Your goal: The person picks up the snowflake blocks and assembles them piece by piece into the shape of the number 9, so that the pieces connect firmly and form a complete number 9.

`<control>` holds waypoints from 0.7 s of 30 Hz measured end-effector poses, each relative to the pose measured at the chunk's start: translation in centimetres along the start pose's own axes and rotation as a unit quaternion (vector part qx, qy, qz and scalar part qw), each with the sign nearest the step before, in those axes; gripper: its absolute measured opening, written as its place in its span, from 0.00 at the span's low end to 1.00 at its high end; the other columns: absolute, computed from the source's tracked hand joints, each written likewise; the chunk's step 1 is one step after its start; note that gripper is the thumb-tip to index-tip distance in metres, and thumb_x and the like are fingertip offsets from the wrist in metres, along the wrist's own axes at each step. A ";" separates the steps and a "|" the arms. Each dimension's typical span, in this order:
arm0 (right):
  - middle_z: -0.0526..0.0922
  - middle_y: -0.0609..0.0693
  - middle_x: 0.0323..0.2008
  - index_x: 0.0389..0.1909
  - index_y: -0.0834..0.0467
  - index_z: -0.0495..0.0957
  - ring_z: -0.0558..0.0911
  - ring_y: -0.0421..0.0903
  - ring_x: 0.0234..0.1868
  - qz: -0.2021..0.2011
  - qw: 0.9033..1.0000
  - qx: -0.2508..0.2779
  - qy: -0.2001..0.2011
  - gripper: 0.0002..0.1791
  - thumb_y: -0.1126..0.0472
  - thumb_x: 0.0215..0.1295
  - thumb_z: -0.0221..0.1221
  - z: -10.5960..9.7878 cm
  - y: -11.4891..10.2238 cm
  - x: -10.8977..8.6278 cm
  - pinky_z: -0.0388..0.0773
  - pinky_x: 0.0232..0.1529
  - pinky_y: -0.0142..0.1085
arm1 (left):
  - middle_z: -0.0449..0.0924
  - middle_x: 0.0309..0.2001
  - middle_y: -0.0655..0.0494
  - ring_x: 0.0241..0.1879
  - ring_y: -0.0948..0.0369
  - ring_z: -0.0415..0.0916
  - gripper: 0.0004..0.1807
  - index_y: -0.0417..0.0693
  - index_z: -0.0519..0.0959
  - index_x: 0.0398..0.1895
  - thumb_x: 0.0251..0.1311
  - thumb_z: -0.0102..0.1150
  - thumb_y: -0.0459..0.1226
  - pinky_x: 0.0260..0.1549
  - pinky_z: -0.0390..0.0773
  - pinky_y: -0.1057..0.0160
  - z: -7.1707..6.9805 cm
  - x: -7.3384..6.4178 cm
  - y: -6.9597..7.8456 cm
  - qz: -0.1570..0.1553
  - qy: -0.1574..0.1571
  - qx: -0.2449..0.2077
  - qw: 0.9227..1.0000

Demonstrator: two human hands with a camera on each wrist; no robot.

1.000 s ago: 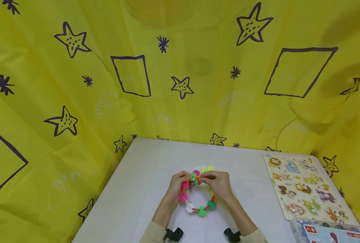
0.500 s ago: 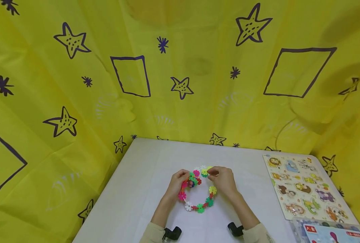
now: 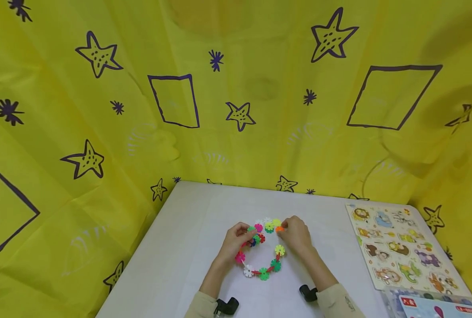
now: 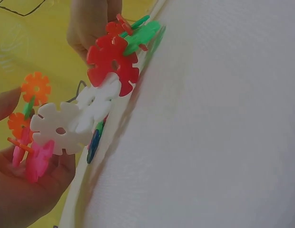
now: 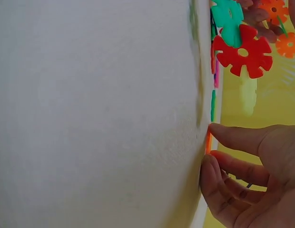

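My left hand [image 3: 234,240] holds one end of a curved chain [image 3: 264,274] of interlocking plastic flower discs in green, white, pink, red and yellow. In the left wrist view, orange and pink discs [image 4: 40,161] of the chain lie against my fingers, with white discs [image 4: 57,126] beyond them. The chain's far end, a yellow disc [image 3: 279,250], hangs free. My right hand [image 3: 297,236] pinches an orange flower disc [image 3: 279,229] between thumb and fingers, low at the tabletop; the right wrist view shows this disc [image 5: 208,140] edge-on.
Loose discs lie behind the chain: a pink one [image 3: 258,227], a yellow one [image 3: 276,222] and a red one [image 3: 261,238] among several. At the right are an animal picture board [image 3: 407,247] and a clear box with a printed label [image 3: 439,306]. A yellow curtain [image 3: 260,145] backs the white table [image 3: 188,229].
My right hand has drawn away from the chain beside my left hand, moving right to the loose discs, where it now pinches an orange one. My left hand stays almost in place.
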State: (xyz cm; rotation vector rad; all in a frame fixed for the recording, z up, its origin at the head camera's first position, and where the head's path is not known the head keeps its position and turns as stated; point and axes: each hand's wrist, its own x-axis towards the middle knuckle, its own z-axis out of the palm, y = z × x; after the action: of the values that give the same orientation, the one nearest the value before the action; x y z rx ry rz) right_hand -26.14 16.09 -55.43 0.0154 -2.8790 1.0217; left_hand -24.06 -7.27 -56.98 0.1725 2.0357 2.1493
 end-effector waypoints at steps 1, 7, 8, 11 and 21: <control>0.85 0.57 0.38 0.39 0.67 0.87 0.85 0.56 0.40 0.002 1.000 0.000 -0.003 0.14 0.62 0.58 0.75 0.0 0.1 0.0 0.83 0.43 0.51 | 0.81 0.45 0.31 0.36 0.60 0.80 0.16 0.40 0.79 0.46 0.67 0.70 0.43 0.41 0.82 0.62 0.0 0.0 0.0 -0.001 -0.001 0.001 1.000; 0.84 0.50 0.28 0.34 0.62 0.84 0.81 0.47 0.31 0.002 1.000 0.024 0.006 0.11 0.63 0.56 0.76 -0.2 0.3 -0.1 0.80 0.34 0.44 | 0.84 0.39 0.39 0.36 0.61 0.81 0.15 0.40 0.78 0.44 0.65 0.72 0.40 0.40 0.83 0.63 0.0 -0.1 0.1 0.005 -0.005 -0.001 1.000; 0.84 0.49 0.27 0.34 0.61 0.84 0.81 0.46 0.29 0.003 0.999 0.035 0.009 0.10 0.64 0.57 0.76 -0.2 0.3 -0.2 0.80 0.33 0.42 | 0.85 0.38 0.42 0.36 0.61 0.81 0.15 0.40 0.78 0.44 0.65 0.72 0.39 0.40 0.83 0.63 0.0 -0.1 0.0 0.004 -0.005 -0.002 1.000; 0.84 0.47 0.25 0.33 0.60 0.85 0.82 0.43 0.27 0.010 0.996 0.086 0.013 0.08 0.65 0.57 0.76 -0.3 0.1 -0.5 0.80 0.30 0.36 | 0.86 0.38 0.46 0.37 0.61 0.81 0.17 0.38 0.79 0.48 0.65 0.72 0.41 0.41 0.83 0.63 0.0 0.0 0.0 0.000 -0.003 -0.001 1.000; 0.88 0.54 0.25 0.34 0.66 0.85 0.89 0.52 0.26 0.014 0.960 0.278 -0.007 0.08 0.66 0.61 0.74 -0.9 -2.2 -2.3 0.87 0.29 0.39 | 0.85 0.45 0.43 0.39 0.60 0.78 0.19 0.38 0.83 0.52 0.68 0.68 0.44 0.42 0.82 0.62 -0.3 0.2 -0.3 0.001 -0.018 -0.002 1.000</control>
State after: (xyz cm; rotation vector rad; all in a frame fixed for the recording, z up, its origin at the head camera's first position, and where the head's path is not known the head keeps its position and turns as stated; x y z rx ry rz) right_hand -23.71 14.93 -53.51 0.0181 -2.5042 1.8008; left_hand -24.28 -7.53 -57.26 0.2113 2.0126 2.1355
